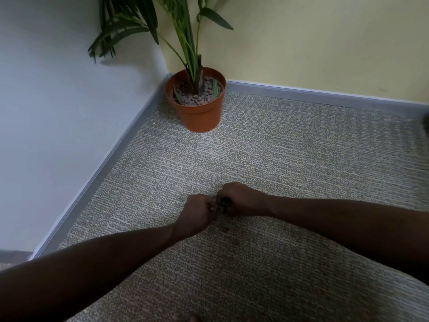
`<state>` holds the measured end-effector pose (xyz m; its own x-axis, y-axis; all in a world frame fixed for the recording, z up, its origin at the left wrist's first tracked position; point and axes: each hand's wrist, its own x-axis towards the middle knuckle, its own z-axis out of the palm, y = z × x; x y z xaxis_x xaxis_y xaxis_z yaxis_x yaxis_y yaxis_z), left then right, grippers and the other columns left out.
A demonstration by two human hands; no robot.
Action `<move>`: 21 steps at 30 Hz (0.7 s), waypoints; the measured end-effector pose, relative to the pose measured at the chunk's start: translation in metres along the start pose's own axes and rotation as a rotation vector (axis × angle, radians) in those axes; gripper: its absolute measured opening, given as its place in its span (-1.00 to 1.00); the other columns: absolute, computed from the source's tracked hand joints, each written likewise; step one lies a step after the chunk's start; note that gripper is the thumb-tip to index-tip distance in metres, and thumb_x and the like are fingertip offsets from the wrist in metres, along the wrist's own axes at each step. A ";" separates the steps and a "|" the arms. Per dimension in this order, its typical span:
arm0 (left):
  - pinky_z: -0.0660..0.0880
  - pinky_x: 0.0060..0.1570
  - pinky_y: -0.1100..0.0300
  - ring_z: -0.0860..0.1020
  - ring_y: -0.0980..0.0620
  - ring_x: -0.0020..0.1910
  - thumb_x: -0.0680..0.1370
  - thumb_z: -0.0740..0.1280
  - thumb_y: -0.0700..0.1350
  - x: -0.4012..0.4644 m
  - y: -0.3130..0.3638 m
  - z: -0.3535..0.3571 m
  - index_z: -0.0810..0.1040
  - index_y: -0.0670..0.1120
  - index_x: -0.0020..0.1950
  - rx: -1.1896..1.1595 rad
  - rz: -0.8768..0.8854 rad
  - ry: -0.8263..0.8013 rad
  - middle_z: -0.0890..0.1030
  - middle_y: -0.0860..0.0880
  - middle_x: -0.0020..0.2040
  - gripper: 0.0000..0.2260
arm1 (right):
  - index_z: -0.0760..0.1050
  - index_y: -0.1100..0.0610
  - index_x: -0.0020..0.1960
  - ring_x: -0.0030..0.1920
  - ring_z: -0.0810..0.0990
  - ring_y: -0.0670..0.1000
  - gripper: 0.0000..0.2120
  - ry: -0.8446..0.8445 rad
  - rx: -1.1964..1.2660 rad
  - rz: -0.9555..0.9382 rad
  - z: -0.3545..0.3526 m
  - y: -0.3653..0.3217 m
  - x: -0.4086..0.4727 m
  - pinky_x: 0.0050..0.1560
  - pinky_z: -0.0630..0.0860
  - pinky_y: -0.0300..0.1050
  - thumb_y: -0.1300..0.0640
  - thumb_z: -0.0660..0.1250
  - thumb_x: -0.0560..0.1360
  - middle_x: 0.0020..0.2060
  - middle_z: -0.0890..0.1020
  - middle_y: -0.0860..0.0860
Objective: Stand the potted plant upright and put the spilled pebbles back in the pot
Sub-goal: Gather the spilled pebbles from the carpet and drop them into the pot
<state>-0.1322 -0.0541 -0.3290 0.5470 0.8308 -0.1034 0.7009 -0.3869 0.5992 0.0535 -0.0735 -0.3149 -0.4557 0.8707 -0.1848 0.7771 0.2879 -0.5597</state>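
Observation:
The terracotta pot (198, 112) stands upright in the corner of the room, with brown pebbles (197, 94) filling its top around the green plant stems (190, 49). Low on the carpet, well in front of the pot, my left hand (198, 211) and my right hand (241, 199) are pressed together, fingers curled. Dark pebbles (224, 202) show between the two hands, held in my right hand's fingers; a few seem to be in my left hand too. One or two small dark specks (226, 229) lie on the carpet just below the hands.
Grey-beige patterned carpet (278, 159) covers the floor. A grey skirting board (92, 182) runs along the white left wall and along the yellow back wall (325, 43). A dark object edge (426, 122) shows at the far right.

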 end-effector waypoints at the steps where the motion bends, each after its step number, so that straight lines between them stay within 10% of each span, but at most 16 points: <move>1: 0.42 -0.25 0.30 0.64 0.06 -0.28 0.32 0.49 -0.19 0.000 0.000 -0.001 0.68 -0.08 -0.25 0.003 -0.002 -0.002 0.72 -0.04 -0.27 -0.95 | 0.61 0.13 0.01 -0.01 0.59 0.10 -0.80 -0.002 -0.005 -0.009 0.000 -0.002 0.001 0.02 0.48 -0.05 0.19 0.41 0.39 -0.05 0.65 0.13; 21: 0.51 -0.18 0.15 0.64 0.01 -0.24 0.35 0.40 -0.19 0.001 0.004 -0.009 0.68 -0.07 -0.21 0.203 0.075 -0.139 0.72 -0.04 -0.25 -0.92 | 0.64 0.19 0.00 -0.07 0.65 0.06 -0.77 -0.156 -0.080 -0.031 -0.015 -0.005 0.016 0.00 0.52 -0.07 0.26 0.41 0.34 -0.08 0.71 0.11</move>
<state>-0.1332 -0.0509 -0.3192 0.6483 0.7395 -0.1813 0.7262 -0.5292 0.4388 0.0486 -0.0549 -0.3027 -0.5368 0.7903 -0.2954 0.7911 0.3497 -0.5019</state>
